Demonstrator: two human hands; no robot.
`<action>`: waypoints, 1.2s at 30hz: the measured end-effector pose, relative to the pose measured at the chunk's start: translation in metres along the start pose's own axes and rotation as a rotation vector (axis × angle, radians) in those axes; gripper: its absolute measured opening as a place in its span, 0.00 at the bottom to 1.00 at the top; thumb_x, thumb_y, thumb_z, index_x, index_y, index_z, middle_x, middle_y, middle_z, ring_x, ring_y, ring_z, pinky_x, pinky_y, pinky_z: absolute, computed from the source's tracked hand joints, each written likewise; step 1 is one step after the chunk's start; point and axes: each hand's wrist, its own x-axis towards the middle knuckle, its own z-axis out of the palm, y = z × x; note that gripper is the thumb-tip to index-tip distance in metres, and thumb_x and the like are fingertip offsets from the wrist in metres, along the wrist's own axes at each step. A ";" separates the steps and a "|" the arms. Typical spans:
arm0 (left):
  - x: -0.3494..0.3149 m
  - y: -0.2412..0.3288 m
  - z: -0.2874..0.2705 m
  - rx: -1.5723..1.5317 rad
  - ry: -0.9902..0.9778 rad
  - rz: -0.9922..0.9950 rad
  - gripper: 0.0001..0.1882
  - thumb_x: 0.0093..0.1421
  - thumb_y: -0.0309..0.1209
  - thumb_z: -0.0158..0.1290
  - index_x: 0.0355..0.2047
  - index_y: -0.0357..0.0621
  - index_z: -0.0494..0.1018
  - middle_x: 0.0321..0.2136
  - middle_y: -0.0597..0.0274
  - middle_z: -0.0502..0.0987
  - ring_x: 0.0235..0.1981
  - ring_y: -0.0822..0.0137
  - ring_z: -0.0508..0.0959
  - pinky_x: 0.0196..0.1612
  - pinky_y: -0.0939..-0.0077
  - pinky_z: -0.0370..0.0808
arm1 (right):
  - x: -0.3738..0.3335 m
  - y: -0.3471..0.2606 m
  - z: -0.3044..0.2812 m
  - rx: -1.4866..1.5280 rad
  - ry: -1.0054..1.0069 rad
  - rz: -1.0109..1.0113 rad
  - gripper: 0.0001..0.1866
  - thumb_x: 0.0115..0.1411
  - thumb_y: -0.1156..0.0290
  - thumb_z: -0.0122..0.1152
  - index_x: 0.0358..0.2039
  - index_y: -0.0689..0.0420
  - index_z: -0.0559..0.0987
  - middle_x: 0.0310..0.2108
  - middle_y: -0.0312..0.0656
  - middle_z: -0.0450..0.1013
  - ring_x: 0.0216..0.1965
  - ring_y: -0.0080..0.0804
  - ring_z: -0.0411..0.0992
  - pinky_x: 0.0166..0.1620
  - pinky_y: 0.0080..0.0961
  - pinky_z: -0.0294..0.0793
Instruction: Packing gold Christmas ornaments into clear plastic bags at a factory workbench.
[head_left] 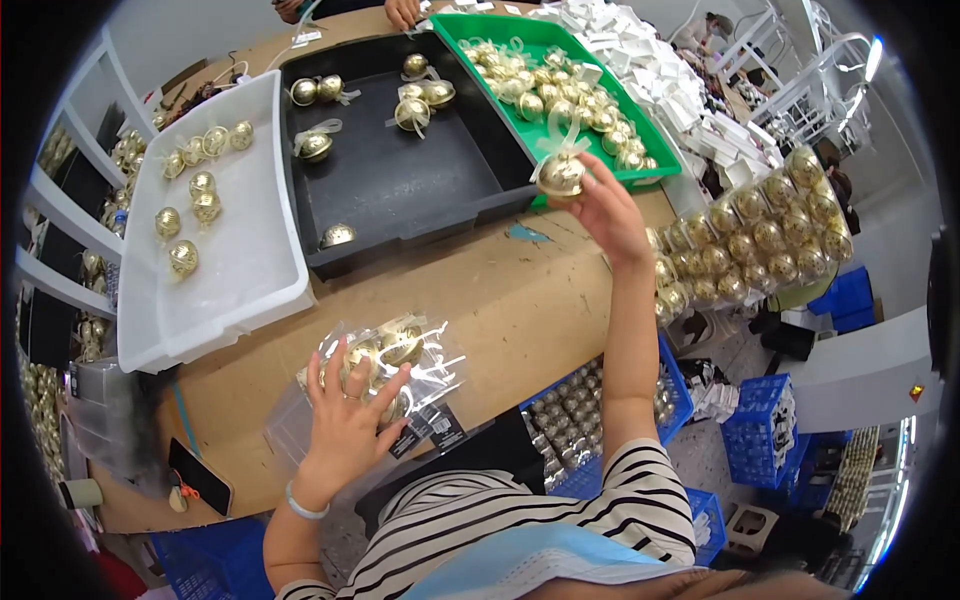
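Two hands are at work, the nearer being the left hand [350,425], laid with fingers spread on a clear bag [448,368] at the near side of the brown table [540,300]. Gold ornaments [402,345], round and shiny, show in it around the fingers. Just right of that hand, black labels [442,426] carry pale print too small to read; I can make out no brand.

Farther off, the right hand [607,215] pinches a single ribboned ornament [562,178] between thumb and fingertips, near where the black tray [400,195] and green tray [466,32] meet. Loose ornaments [412,113] lie in both, with more in the white tray [240,285] at left.

I judge the step to be gathering pieces for bagging; the next move probably calls for bringing the held one to the bag and spreading its mouth. Farthest right, small white pieces [700,125] are heaped beyond the green tray, any writing on them illegible.
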 end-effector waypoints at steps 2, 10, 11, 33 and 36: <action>0.004 0.000 0.000 0.000 -0.025 0.011 0.38 0.47 0.41 0.69 0.61 0.65 0.73 0.56 0.50 0.63 0.65 0.37 0.57 0.66 0.29 0.50 | -0.028 0.005 0.028 0.094 0.025 0.016 0.28 0.72 0.70 0.47 0.69 0.65 0.56 0.62 0.53 0.67 0.57 0.42 0.72 0.58 0.35 0.72; 0.013 0.005 0.000 -0.008 -0.046 0.004 0.35 0.48 0.40 0.67 0.60 0.61 0.75 0.51 0.44 0.69 0.62 0.34 0.58 0.65 0.33 0.50 | -0.098 0.061 0.066 -0.608 0.036 0.031 0.37 0.65 0.75 0.61 0.70 0.64 0.54 0.65 0.52 0.62 0.61 0.38 0.67 0.61 0.33 0.68; 0.012 0.005 0.002 -0.009 -0.035 0.013 0.35 0.48 0.40 0.67 0.60 0.61 0.75 0.51 0.43 0.69 0.62 0.34 0.58 0.65 0.33 0.50 | -0.103 0.068 0.062 -0.792 0.054 -0.044 0.40 0.61 0.73 0.66 0.69 0.64 0.56 0.63 0.50 0.64 0.60 0.38 0.67 0.61 0.31 0.67; 0.021 -0.004 -0.007 -0.171 -0.026 -0.055 0.36 0.37 0.42 0.70 0.51 0.54 0.75 0.50 0.49 0.66 0.56 0.45 0.63 0.62 0.48 0.59 | -0.098 0.084 0.100 -0.729 -0.465 0.311 0.34 0.58 0.68 0.74 0.62 0.61 0.71 0.58 0.46 0.72 0.56 0.31 0.71 0.59 0.30 0.71; 0.022 -0.005 -0.005 -0.177 -0.020 -0.045 0.36 0.37 0.41 0.70 0.50 0.54 0.76 0.55 0.46 0.66 0.59 0.42 0.63 0.63 0.47 0.57 | -0.094 0.102 0.088 -0.396 -0.541 0.279 0.33 0.60 0.70 0.70 0.66 0.56 0.70 0.61 0.46 0.72 0.60 0.31 0.70 0.63 0.31 0.69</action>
